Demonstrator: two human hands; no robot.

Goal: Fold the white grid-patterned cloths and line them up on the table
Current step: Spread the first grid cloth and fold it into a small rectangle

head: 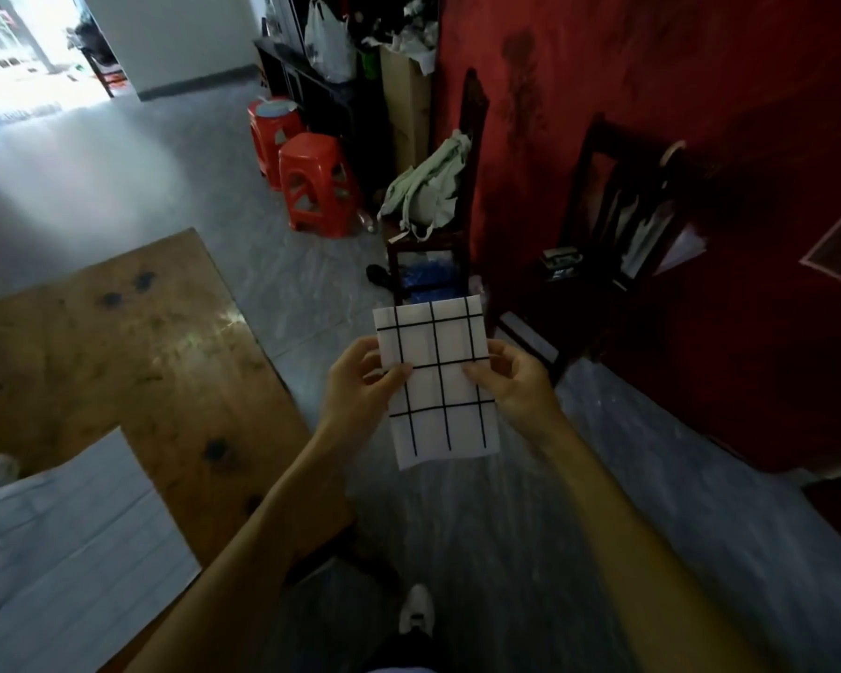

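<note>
Head view: a folded cloth (436, 378), white with a black grid, is held up in the air in front of the person, over the grey floor (530, 527) and to the right of the table (132, 342); it touches neither; it is a tall rectangle, tilted a little, its far edge up and its near edge hanging free. The left hand (360, 381) pinches the cloth's left edge about midway, thumb on the upper face and fingers curled behind; the right hand (513, 381) pinches the right edge at the same height, thumb lying across the face near a grid line; both bare forearms reach in from the bottom of the view; the hands are apart with the cloth spanning between them.

The table is wooden with dark knots, at the left; a pale sheet (64, 541) lies on its near corner; a small pale thing at the far left edge is too blurred to tell. A white shoe (416, 609) shows below the cloth. Beyond stand a dark chair (430, 245) with a green garment (428, 187) draped on it, two red stools (316, 184), a white bag (328, 43) on a dark shelf, and a red wall (676, 89) at the right with another dark chair against it.
</note>
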